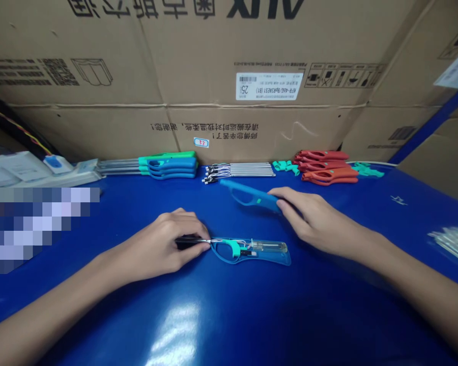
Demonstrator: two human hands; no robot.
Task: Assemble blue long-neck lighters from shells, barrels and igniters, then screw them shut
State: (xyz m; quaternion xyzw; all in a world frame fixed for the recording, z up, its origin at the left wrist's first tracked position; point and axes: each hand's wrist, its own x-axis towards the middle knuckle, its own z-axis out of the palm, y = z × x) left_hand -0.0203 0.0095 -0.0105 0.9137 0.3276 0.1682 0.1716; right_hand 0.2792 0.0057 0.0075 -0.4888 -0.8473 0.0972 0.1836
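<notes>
A blue lighter handle half [278, 259] lies open on the table, its inside facing up. In it sit a green trigger [234, 248], thin wires and a clear fuel tank [269, 246]. My left hand [179, 241] pinches the dark metal tube [191, 241] where it meets the front of this half. Above and to the right, my right hand [309, 216] grips the matching blue handle cover [248, 196] by its rear end. The cover is tilted and held in the air, apart from the lower half.
Along the back lie assembled lighters [171, 166], metal tubes with wires [248, 170], green triggers [286, 166] and red-orange handle shells [328, 175]. A power strip [80, 175] is at left, clear tanks [454, 244] at right. Cardboard [198, 61] walls off the blue table [252, 320].
</notes>
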